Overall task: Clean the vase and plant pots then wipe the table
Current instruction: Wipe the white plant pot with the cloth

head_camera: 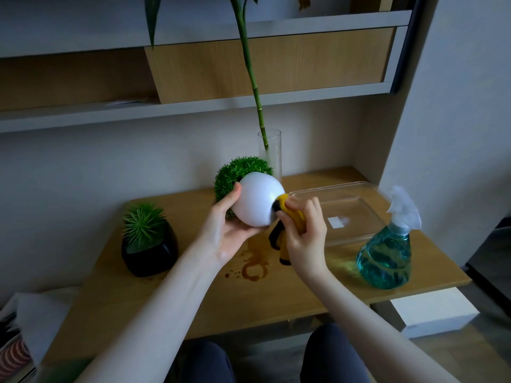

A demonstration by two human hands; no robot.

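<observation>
- Left hand (231, 230) cupping tilted white round pot (257, 200) above the table (138, 299).
- Right hand (304, 233) pinching yellow cloth (290, 214), pressing it against the pot.

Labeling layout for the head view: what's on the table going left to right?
Black pot → white pot held in left hand → yellow cloth in right hand → clear tray → spray bottle. Glass vase omitted: it overlaps the white pot.
</observation>
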